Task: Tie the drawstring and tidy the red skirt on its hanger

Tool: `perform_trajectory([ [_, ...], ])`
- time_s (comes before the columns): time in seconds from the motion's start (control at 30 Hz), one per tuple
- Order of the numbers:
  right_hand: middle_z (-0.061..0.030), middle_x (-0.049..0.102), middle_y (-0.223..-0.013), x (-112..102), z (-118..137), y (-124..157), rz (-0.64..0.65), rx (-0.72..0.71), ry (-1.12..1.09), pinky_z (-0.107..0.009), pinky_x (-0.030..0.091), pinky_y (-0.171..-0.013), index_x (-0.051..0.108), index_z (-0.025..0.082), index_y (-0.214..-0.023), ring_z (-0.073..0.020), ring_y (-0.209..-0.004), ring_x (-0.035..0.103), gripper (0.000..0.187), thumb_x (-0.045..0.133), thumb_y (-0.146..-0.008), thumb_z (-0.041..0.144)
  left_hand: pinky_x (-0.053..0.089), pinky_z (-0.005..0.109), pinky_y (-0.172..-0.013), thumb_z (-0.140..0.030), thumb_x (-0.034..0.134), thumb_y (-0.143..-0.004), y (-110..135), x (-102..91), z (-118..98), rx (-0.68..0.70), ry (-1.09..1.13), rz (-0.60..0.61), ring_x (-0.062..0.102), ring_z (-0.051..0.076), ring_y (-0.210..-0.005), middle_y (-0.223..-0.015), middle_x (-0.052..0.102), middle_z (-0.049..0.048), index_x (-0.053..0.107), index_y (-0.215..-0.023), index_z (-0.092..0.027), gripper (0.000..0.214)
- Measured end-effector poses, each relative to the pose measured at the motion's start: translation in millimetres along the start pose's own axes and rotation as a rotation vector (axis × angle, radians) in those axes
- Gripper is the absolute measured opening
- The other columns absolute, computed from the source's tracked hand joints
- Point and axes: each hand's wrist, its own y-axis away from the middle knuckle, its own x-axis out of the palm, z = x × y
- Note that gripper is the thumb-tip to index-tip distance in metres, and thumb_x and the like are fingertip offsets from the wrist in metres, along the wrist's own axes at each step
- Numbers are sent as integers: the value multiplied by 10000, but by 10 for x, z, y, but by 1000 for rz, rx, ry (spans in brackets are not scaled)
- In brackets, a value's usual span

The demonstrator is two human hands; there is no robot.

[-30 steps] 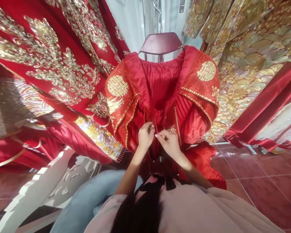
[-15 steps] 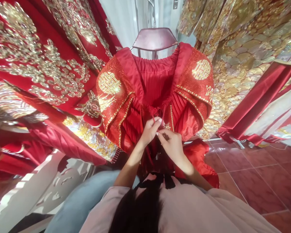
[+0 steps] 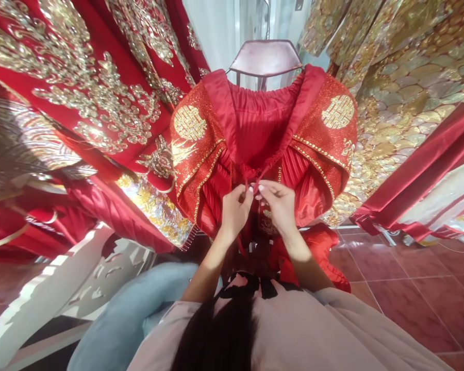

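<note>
**Both hands pinching a red tie at the front of a hanging garment**

Here, the left hand [image 3: 235, 212] and the right hand [image 3: 279, 205] are meeting side by side at the front opening of a red garment [image 3: 263, 123], their fingertips nearly touching one another. Each hand is closing its thumb and first fingers narrowly on a thin red tie [image 3: 253, 181] that is running just above the fingertips, where the two front edges of the garment are coming together in a small gathered knot. The left hand is pinching the tie from the left of the knot, the right hand from the right; how much of the cord lies inside each pinch is too small to tell.

Above the hands, the garment is hanging open on a dark red hanger [image 3: 266, 54], showing a pleated red lining between two glittering panels. A round gold emblem [image 3: 189, 122] is sitting up and to the left of the left hand, and a matching one [image 3: 337, 111] is lying up and to the right of the right hand. Below the right wrist, loose red cloth is bunching down toward the tiled floor [image 3: 410, 288]. Farther left of the left hand, red robes [image 3: 81, 93] with gold embroidery are hanging; farther right of the right hand, gold scale-patterned cloth [image 3: 402, 87] is draping.
</note>
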Motion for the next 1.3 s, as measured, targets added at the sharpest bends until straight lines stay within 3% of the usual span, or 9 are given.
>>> perform_trajectory([
  [0.1,31,629,-686,50,45,11,129,153,-317,-156,328,-410,656,182,-851,-38,-489,446,250,720,-612,224,267,203,-497,-414,505,-887,3,10,78,-31,133,43,359,70,-521,-558,428,-48,520,-649,-146,359],
  [0.2,85,503,-566,87,37,30,129,182,-439,-135,279,-388,636,192,-853,-17,-449,366,312,760,-567,192,277,209,-495,-443,551,-855,-5,22,109,-43,234,71,380,72,-509,-535,458,-39,507,-596,-146,397],
  [0.4,90,411,-498,63,-1,63,100,111,-374,-151,292,-397,595,175,-784,-24,-423,325,181,710,-693,281,377,212,-534,-473,642,-779,-61,20,59,-87,431,193,504,92,-518,-542,577,-8,611,-623,-144,365],
  [0.6,110,386,-480,45,-7,59,91,52,-412,-149,263,-393,329,187,-610,-15,-401,325,436,760,-560,142,418,207,-566,-368,688,-765,-85,73,31,-63,545,256,546,92,-522,-517,576,-23,599,-627,-147,276],
  [0.77,94,485,-520,79,-33,13,19,50,-337,-167,290,-384,562,188,-845,-27,-387,319,250,703,-673,303,388,199,-529,-306,638,-789,-97,36,3,-16,532,241,515,81,-508,-548,574,-18,582,-688,-148,195],
  [0.93,-2,655,-658,-4,-63,-63,-52,-75,45,-214,377,-427,622,169,-917,-55,-388,398,351,526,-830,496,237,163,-418,-218,664,-739,-138,-37,-73,8,457,100,329,43,-375,-451,409,-118,483,-924,-192,260],
  [1.07,-1,602,-510,-209,209,-157,-9,-189,373,-219,411,-454,649,141,-846,-98,-413,521,430,518,-840,550,196,160,-392,-220,720,-698,-359,-266,-227,117,415,19,294,34,-358,-451,377,-120,456,-844,-204,302],
  [1.17,20,561,-463,-374,634,-256,65,-231,268,-205,407,-439,665,130,-848,-79,-383,490,388,579,-827,507,177,173,-367,-267,759,-685,-596,-520,-438,208,406,80,254,28,-330,-439,369,-120,459,-816,-213,332],
  [1.3,30,541,-481,-657,1111,-489,186,-106,72,-171,405,-413,683,140,-863,-50,-387,472,244,598,-851,368,164,191,-354,-318,792,-677,-906,-903,-662,337,388,143,226,25,-320,-422,344,-118,460,-760,-214,358],
])
